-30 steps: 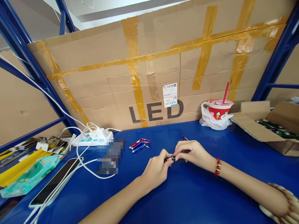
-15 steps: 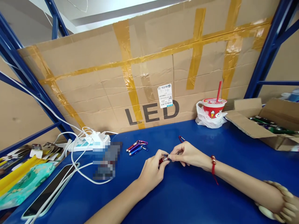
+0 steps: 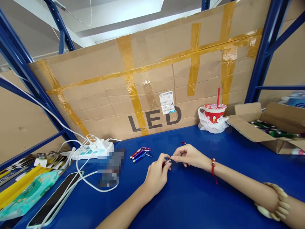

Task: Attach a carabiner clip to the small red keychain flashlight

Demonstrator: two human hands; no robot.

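As left fingers [image 3: 165, 155] grip it, right fingers [image 3: 176, 158] closed alongside, the tube [image 3: 166, 162] shines red-and-silver.

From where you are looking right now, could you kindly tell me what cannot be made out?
Head view: the back end of the red tube, covered by the left hand.
Head view: what, if anything, the right hand pinches, hidden by that hand itself.
Head view: what the dark item is, blurred by pixel blocks.
Head view: the open box, cut off by the right edge.
Head view: the white label's print, too small.
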